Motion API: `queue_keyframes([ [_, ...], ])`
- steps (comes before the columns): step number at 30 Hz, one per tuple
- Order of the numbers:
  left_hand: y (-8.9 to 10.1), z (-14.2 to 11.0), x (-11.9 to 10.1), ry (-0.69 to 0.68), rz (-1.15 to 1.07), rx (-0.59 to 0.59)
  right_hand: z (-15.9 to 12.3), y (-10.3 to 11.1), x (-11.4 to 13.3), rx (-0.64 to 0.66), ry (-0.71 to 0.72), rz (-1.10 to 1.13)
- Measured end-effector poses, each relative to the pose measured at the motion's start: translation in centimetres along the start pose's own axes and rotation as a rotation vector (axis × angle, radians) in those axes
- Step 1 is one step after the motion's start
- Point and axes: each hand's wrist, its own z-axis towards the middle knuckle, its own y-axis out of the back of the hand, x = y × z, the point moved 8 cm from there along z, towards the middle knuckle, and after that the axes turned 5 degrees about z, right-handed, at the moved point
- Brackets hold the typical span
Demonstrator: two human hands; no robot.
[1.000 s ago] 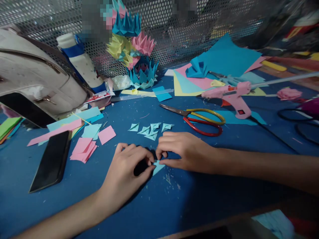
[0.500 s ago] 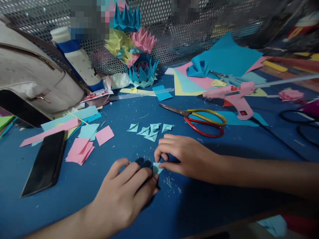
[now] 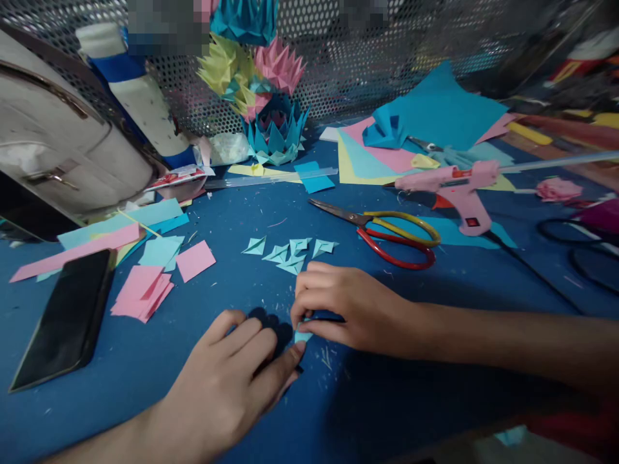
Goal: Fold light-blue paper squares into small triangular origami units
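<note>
A small light-blue piece of paper (image 3: 302,336) lies on the blue table between my two hands. My right hand (image 3: 338,309) pinches its upper edge between thumb and forefinger. My left hand (image 3: 236,374) has its fingers curled, with the thumb tip pressed on the paper's lower edge; its other fingertips are partly hidden. Just beyond the right hand rest several folded light-blue paper pieces (image 3: 293,263). Pink paper squares (image 3: 142,293) lie in a loose pile to the left, beside light-blue squares (image 3: 162,250).
Scissors (image 3: 387,235) with red and yellow handles lie behind the right hand, near a pink glue gun (image 3: 454,187). A black phone (image 3: 68,316) is at the left. Folded paper flowers (image 3: 275,132), a white-and-blue bottle (image 3: 145,103) and a pale bag (image 3: 72,142) stand at the back.
The right hand's forefinger has come down to meet its thumb on the paper, covering more of it. The left thumb stays at the lower edge. The view has shifted slightly.
</note>
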Motion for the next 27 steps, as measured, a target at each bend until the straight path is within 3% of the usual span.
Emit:
queue_keyframes([
  [8, 0.2, -0.3, 0.0, 0.002, 0.053, -0.041, -0.6, 0.6, 1.0, -0.076, 0.221, -0.078],
  [21, 0.4, 0.1, 0.2, 0.023, 0.014, -0.044, -1.3, 1.0, 1.3, -0.170, 0.297, -0.171],
  [27, -0.3, -0.3, 0.0, -0.018, 0.050, -0.012, -1.0, 0.6, 0.4, -0.105, 0.186, -0.220],
])
